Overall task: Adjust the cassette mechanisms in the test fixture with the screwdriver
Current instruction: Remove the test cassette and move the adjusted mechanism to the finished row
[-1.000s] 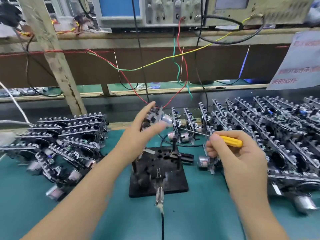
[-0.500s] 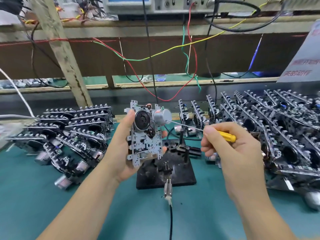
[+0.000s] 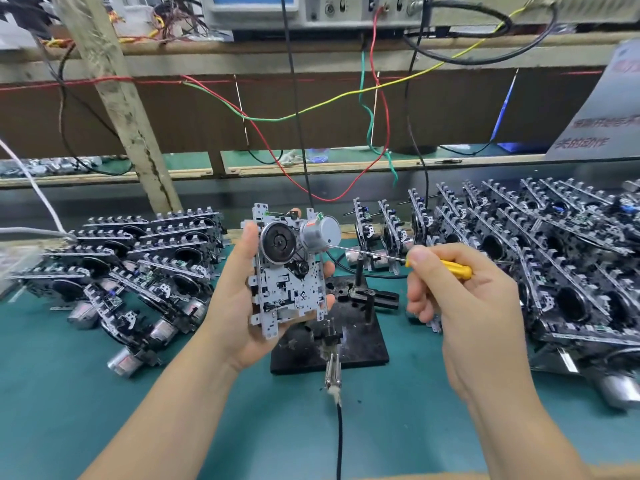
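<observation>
Reaching out over the teal bench mat [image 3: 104,403], my two bare forearms come in from the near edge. One black cable [image 3: 339,441] runs from that edge up to a metal clip [image 3: 333,370] at the front of the single black test fixture [image 3: 360,344], which sits flat on the mat between my hands with its posts upright.

My left hand [image 3: 235,306] grips one cassette mechanism [image 3: 289,271], thumb curled along its left side and fingertips wrapped round its right side, holding it upright above the fixture's near-left corner and clear of it. Its black flywheel and silver motor [image 3: 317,233] face me.

My right hand [image 3: 464,306] pinches one yellow-handled screwdriver [image 3: 446,268] between thumb and curled fingers; the thin shaft slants left and its tip meets the motor's lower right edge.

Two groups of further mechanisms lie on the mat: a heap [image 3: 138,268] to the left and a larger packed rows [image 3: 540,258] to the right, too tangled for me to count.

Beyond them a wooden rail [image 3: 311,168] crosses the bench, with a slanted wooden post [image 3: 117,98] at far left. Red, green, yellow and black wires [image 3: 311,112] hang from one grey instrument [image 3: 311,8] on the shelf above. A white printed sign [image 3: 595,116] leans at far right, its red lettering too blurred to read.
</observation>
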Tool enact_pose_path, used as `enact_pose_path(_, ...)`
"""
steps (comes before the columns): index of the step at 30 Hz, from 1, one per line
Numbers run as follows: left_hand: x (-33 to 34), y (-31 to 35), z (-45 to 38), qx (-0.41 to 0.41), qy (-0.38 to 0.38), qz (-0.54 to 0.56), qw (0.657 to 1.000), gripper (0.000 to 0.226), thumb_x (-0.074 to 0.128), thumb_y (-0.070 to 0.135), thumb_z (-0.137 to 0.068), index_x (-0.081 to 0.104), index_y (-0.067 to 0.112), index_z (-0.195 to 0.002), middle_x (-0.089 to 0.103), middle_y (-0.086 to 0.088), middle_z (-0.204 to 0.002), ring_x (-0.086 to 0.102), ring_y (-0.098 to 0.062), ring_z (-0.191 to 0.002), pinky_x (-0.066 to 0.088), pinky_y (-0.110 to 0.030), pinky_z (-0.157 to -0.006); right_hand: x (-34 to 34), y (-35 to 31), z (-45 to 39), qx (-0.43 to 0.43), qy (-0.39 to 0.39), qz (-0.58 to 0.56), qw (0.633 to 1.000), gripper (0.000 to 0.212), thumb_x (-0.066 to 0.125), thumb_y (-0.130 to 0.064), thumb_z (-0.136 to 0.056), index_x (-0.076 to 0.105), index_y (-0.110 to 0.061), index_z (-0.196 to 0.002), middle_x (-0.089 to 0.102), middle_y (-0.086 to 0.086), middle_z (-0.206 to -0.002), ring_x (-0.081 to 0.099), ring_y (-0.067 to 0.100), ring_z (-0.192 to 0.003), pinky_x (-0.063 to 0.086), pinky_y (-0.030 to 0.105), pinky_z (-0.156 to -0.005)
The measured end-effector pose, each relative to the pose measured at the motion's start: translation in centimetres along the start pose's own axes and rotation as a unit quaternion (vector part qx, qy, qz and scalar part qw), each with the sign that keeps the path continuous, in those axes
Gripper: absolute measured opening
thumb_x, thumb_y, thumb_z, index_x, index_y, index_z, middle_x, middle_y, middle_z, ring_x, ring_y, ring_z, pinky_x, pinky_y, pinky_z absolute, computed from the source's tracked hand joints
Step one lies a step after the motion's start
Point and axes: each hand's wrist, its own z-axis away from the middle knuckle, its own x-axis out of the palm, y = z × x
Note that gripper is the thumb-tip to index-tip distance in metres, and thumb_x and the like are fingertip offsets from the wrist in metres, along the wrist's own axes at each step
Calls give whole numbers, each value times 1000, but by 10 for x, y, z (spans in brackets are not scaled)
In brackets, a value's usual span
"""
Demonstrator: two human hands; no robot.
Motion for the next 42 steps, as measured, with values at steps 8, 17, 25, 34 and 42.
enact_pose_path(8,1,0,5,-4,4,-6,1000,67,54,72,-78,74,23,-120,69,-7,-124,64,-31,-113,45,-64,-99,0,0,3,-4,-5,-4,1000,17,69,-24,-89,68,-19,-73,61,4,-58,52,14,-49,40,16,-46)
enact_pose_path(17,9,-10,9,63,55,-162,983,91,62,59,-76,37,15,-152,68,-17,-123,65,-29,-107,55,-47,-93,-7,-1,-8,47,-41,77,995,31,69,-26,-95,60,-20,-66,56,0,-53,48,13,-46,36,17,-42)
enact_pose_path(25,10,-5,5,81,53,-184,978,120,79,74,-61,34,12,-153,64,-9,-133,66,-19,-113,57,-34,-90,-11,2,-13,48,-62,39,996,13,62,-18,-99,63,-25,-89,54,-8,-65,44,7,-57,38,17,-47)
enact_pose_path(34,12,-8,6,89,64,-193,975,121,77,76,-62,34,9,-153,59,-12,-139,64,-21,-116,53,-42,-96,-9,3,-10,33,-43,15,998,16,65,-17,-98,58,-11,-84,55,-3,-58,45,11,-49,37,20,-44)
enact_pose_path(42,7,-11,5,86,77,-188,975,112,79,75,-60,39,24,-151,62,-11,-136,66,-22,-112,53,-43,-95,-12,10,-11,26,-42,16,999,20,68,-26,-94,59,-19,-77,55,-3,-59,46,11,-51,39,20,-46)
